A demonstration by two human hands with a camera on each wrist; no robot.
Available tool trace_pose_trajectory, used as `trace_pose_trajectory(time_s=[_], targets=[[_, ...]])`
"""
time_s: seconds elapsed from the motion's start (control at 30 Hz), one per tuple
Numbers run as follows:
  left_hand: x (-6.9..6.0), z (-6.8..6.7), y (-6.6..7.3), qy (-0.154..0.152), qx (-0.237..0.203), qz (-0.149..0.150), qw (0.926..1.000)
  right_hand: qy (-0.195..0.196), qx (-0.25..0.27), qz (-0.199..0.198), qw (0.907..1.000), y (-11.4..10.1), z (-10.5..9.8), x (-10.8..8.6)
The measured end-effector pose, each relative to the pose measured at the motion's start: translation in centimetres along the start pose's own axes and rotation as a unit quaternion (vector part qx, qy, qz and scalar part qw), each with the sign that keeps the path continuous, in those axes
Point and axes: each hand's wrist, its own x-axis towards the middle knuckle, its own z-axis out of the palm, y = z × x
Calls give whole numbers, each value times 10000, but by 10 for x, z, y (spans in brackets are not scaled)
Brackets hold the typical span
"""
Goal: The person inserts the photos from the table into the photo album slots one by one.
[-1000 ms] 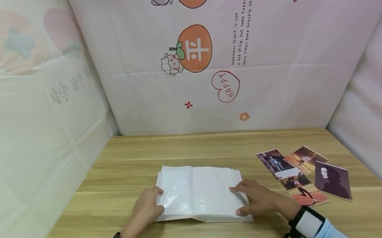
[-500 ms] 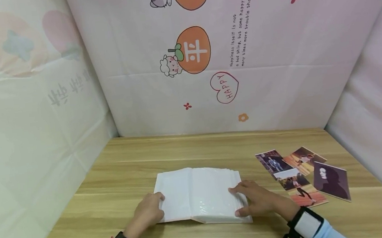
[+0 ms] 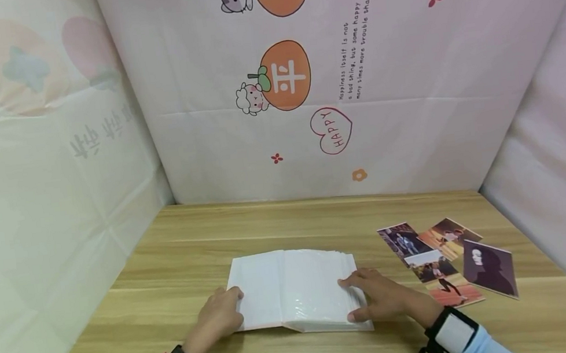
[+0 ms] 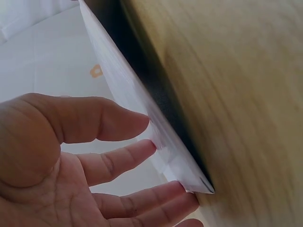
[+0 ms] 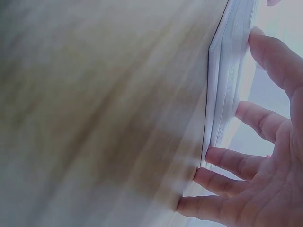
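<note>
An open photo album (image 3: 308,284) lies on the wooden table in the head view. Its left side shows a plain white inner cover (image 3: 259,290), and on its right side is a stack of shiny clear sleeves. My left hand (image 3: 218,313) touches the left edge of the cover; in the left wrist view the thumb (image 4: 118,120) and fingertips meet that edge, which stands slightly off the table. With spread fingers, my right hand (image 3: 380,293) rests at the right edge of the stack. In the right wrist view its thumb (image 5: 277,59) touches the page edges (image 5: 232,71).
Several printed photos lie partly overlapping to the right of the album, among them a dark purple one (image 3: 489,269) and one with a figure on a red track (image 3: 447,283). A printed white cloth (image 3: 206,150) hangs behind the table (image 3: 166,259), with white sheets at both sides.
The glossy sleeve page on the album's left side no longer shows there; the plain inner cover does. My left hand shifted slightly down, while my right hand stayed at the right edge.
</note>
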Motion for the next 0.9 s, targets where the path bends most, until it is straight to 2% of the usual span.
trace_pose_trajectory(time_s=[0.23,0.3,0.47,0.57,0.67,0.9], targets=[[-1,-2,-2,-132,-81,3,9999,-58,72,120,9999,-2,-3,-1],[0,-1,-4,-188,-119,14,9998,-20,7,16,10000,1,-4,-2],[1,2,-8,-211,-293,210,9991,342,-157,-305,9988,15,-12,-9],[1,3,-10,-190,-432,295,9984,589,-316,-339,9972,26,-24,-17],[2,4,-11,-194,-547,317,9978,752,-522,-167,9957,39,-39,-27],[3,5,-11,-121,-620,374,9973,776,-821,821,9902,72,-64,-55]])
